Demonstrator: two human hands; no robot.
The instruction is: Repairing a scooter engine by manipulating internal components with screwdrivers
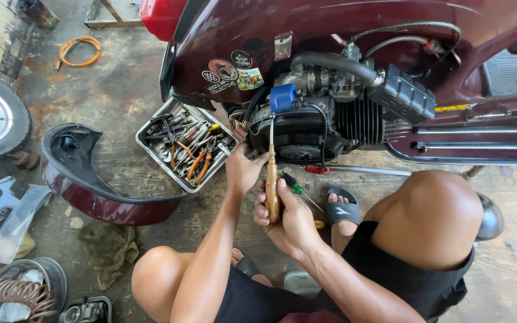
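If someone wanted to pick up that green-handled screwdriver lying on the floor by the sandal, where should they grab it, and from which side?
Probably by the green handle, the thickest part and the one that shows best. The screwdriver lies flat and slanted, its thin shaft running toward the sandal. Coming from above seems best, fingers closing across the handle. The right hand, which holds a wooden-handled screwdriver, sits right beside it and crowds the near side.

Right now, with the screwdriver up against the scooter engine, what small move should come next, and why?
Probably steady the shaft, then turn. The right hand grips the wooden-handled screwdriver, whose tip sits at the black engine cover below the blue cap; the left hand rests beside the shaft.
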